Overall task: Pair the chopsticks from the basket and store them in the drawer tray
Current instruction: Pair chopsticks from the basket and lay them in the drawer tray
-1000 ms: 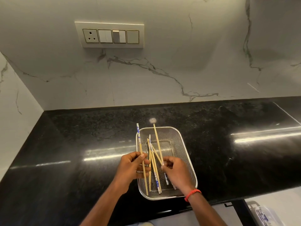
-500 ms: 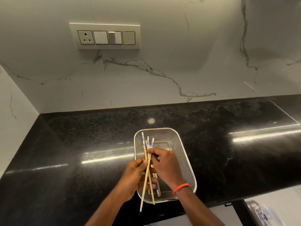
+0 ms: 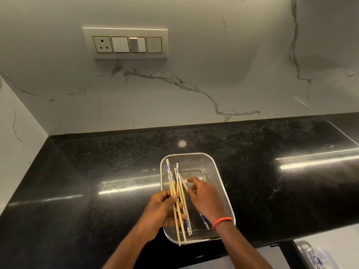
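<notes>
Dim warm light, glare streaks on black countertop [image 3: 252, 181] — right hand [image 3: 204, 199] seemingly motion-blurred, edges bowed.

The basket [image 3: 218, 171] sits on the worktop [image 3: 97, 171] near its front edge. My left hand [image 3: 159, 212] holds chopsticks [image 3: 175, 193] over the basket's left side; my right hand [image 3: 204, 199] is over its middle, right of them.

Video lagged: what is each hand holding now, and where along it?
The left hand grips several chopsticks around mid-length, thumb across them. The right hand, blurred over the basket with fingers extended, appears to hold nothing.
</notes>
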Tool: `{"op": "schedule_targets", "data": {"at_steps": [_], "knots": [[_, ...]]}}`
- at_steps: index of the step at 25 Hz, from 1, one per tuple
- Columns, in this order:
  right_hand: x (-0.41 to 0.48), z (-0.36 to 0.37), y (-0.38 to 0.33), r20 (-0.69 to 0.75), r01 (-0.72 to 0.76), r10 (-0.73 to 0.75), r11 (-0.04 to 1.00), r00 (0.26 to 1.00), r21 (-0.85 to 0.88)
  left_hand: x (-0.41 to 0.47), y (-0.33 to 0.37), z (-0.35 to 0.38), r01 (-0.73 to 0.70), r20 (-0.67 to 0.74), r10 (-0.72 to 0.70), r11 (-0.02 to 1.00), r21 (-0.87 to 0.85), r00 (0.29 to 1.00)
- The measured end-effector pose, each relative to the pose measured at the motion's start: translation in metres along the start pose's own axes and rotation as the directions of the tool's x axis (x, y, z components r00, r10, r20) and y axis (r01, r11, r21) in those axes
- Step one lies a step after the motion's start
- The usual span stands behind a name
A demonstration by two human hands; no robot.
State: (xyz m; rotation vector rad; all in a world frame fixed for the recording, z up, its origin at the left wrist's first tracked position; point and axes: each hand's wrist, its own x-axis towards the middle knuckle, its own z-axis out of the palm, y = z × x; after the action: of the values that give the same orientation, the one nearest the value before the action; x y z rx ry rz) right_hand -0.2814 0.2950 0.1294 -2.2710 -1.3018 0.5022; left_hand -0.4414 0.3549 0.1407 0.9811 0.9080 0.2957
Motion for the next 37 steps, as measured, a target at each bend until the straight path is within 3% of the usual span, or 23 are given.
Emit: {"op": "schedule_targets", "data": {"at_steps": [2,5,10,14,17,19,24,37], "knots": [[-0.004,0.002,0.009,0.092,-0.029,0.041,0.991,0.995,-0.128,0.001,0.001,0.000,0.007,-0.014,-0.008,0.999,-0.049,1.000],[-0.007,0.004,0.012,0.157,-0.061,0.075,0.994,0.985,-0.094,0.002,0.001,0.000,0.003,-0.023,-0.005,0.997,-0.078,1.000],[-0.006,-0.004,0.018,0.076,-0.162,0.162,0.987,0.984,-0.002,0.000,-0.001,-0.001,-0.008,-0.011,0.008,0.998,-0.054,1.000],[-0.006,-0.016,0.020,-0.021,-0.243,0.251,0.953,0.968,0.180,-0.003,0.001,-0.002,0.003,0.013,-0.002,0.997,-0.073,1.000],[-0.011,-0.024,0.008,-0.123,-0.153,0.235,0.873,0.964,0.463,-0.004,0.004,-0.002,0.006,0.051,-0.001,0.995,-0.098,0.999],[-0.013,-0.023,0.000,-0.118,-0.096,0.194,0.822,0.974,0.561,-0.005,0.004,-0.002,0.007,0.069,0.000,0.994,-0.106,0.998],[-0.019,-0.005,-0.021,0.018,-0.117,0.133,0.796,0.991,0.594,-0.008,0.003,-0.001,0.009,0.110,0.000,0.996,-0.087,0.994],[-0.047,-0.021,-0.009,-0.010,-0.189,0.269,0.699,0.963,0.690,-0.002,-0.009,0.020,-0.001,0.217,-0.015,0.997,0.074,0.976]]}}
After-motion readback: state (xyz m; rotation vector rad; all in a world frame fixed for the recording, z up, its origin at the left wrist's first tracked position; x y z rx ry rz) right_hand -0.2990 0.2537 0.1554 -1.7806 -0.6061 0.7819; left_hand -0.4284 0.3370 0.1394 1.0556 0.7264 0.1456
